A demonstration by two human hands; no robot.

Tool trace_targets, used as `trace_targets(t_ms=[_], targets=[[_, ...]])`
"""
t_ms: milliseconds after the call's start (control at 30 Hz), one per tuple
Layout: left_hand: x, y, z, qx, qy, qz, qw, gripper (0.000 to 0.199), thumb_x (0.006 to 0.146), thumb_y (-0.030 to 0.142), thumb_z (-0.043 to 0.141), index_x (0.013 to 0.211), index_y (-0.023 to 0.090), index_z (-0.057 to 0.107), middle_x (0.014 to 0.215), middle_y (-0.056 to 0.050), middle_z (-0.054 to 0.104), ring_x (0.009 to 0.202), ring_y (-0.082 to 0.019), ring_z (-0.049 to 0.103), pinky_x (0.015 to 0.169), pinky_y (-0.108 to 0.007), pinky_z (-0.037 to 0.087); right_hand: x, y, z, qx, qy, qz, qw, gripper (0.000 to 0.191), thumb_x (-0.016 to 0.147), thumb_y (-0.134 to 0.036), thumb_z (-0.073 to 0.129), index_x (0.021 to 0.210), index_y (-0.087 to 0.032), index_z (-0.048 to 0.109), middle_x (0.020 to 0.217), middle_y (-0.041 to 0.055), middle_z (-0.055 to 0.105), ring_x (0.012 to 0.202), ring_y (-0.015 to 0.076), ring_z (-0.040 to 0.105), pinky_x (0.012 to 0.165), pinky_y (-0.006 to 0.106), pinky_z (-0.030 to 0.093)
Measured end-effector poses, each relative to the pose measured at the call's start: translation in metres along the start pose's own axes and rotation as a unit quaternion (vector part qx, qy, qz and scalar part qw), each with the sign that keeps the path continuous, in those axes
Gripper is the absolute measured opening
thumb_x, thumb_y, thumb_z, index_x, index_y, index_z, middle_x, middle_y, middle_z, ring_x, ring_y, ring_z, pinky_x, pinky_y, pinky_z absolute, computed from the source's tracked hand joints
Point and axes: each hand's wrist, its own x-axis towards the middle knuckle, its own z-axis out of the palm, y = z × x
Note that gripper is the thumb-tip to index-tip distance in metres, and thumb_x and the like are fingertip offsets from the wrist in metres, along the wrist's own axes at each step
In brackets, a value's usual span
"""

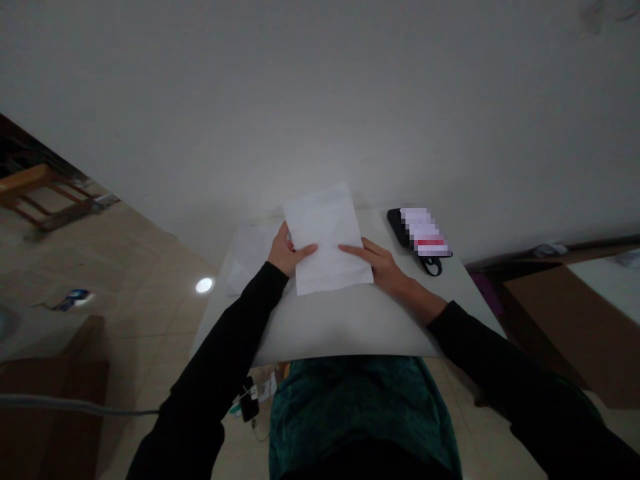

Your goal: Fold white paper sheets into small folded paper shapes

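Observation:
A white sheet of paper [327, 223] is held up a little above the white table [345, 327], tilted slightly. My left hand [289, 252] grips its left edge, thumb on the front and the other fingers mostly hidden behind. On the right edge is my right hand [377, 261], its thumb lying on the sheet and its fingers partly behind it. More white paper [247, 260] lies flat on the table's left side, beside my left hand.
A phone-like device with a blurred screen [425, 232] and a black strap loop [431, 267] rest at the table's back right. A wall rises behind the table. Left on the floor stands a wooden stool [30, 180]; cardboard [575, 327] is at the right.

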Motion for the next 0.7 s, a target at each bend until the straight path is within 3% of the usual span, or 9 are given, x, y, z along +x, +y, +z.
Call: trace_targets(t_ms=[100,200,367,433,533,633,700], targets=[[0.000,0.000,-0.003,0.028,-0.032,0.008,0.999,0.093,0.050,0.035,0.094,0.129,0.018,0.048,0.121,-0.016,0.069,0.104,-0.030,0.070,0.082,-0.038,0.060,-0.001,0.002,-0.001,-0.026,0.001,0.002,1.000,0.052,0.097,-0.024,0.054,0.147,-0.033,0.046,0.123,0.0102,0.063,0.112,0.0222,0.065,0.092,0.038,0.058],[0.001,-0.001,-0.004,0.041,-0.057,-0.010,0.997,0.084,0.049,0.038,0.094,0.119,0.016,0.053,0.112,-0.016,0.072,0.099,-0.029,0.072,0.078,-0.038,0.061,-0.004,0.006,-0.003,-0.036,-0.009,-0.008,0.999,0.042,0.098,-0.023,0.050,0.138,-0.033,0.056,0.119,0.0089,0.064,0.108,0.0209,0.066,0.087,0.037,0.059],[0.001,0.004,-0.004,0.045,-0.032,-0.029,0.998,0.074,0.048,0.041,0.093,0.107,0.014,0.057,0.096,-0.013,0.076,0.083,-0.027,0.074,0.069,-0.035,0.062,-0.008,0.009,-0.003,-0.006,0.006,-0.003,1.000,0.030,0.100,-0.030,0.048,0.120,-0.028,0.069,0.102,0.0071,0.068,0.090,0.0168,0.067,0.074,0.030,0.057],[0.000,0.008,-0.005,0.056,-0.054,-0.046,0.996,0.078,0.052,0.041,0.092,0.115,0.014,0.055,0.087,-0.010,0.076,0.070,-0.024,0.074,0.060,-0.032,0.060,-0.007,0.008,-0.003,0.006,0.028,0.033,0.999,0.030,0.100,-0.034,0.047,0.112,-0.026,0.073,0.090,0.0059,0.069,0.079,0.0166,0.066,0.070,0.031,0.054],[-0.001,0.013,-0.005,0.075,-0.087,-0.068,0.991,0.092,0.060,0.039,0.087,0.135,0.016,0.039,0.069,-0.002,0.072,0.053,-0.022,0.070,0.046,-0.026,0.052,-0.001,0.003,-0.002,0.025,0.114,0.122,0.986,0.030,0.095,-0.044,0.056,0.087,-0.023,0.076,0.074,0.0028,0.068,0.068,0.0160,0.061,0.065,0.031,0.050],[0.000,0.015,-0.003,0.076,-0.068,-0.040,0.994,0.098,0.059,0.034,0.085,0.139,0.020,0.029,0.065,0.003,0.068,0.053,-0.019,0.070,0.050,-0.025,0.052,0.004,0.000,-0.003,0.051,0.181,0.197,0.962,0.038,0.089,-0.053,0.061,0.073,-0.021,0.072,0.069,0.0012,0.067,0.064,0.0153,0.060,0.062,0.029,0.048],[0.001,0.014,-0.003,0.064,-0.053,-0.003,0.997,0.095,0.055,0.030,0.087,0.133,0.024,0.033,0.073,0.004,0.069,0.057,-0.016,0.069,0.059,-0.026,0.055,0.005,-0.001,-0.003,0.067,0.183,0.213,0.957,0.038,0.088,-0.053,0.062,0.071,-0.020,0.071,0.069,0.0013,0.068,0.065,0.0154,0.061,0.063,0.029,0.048]])
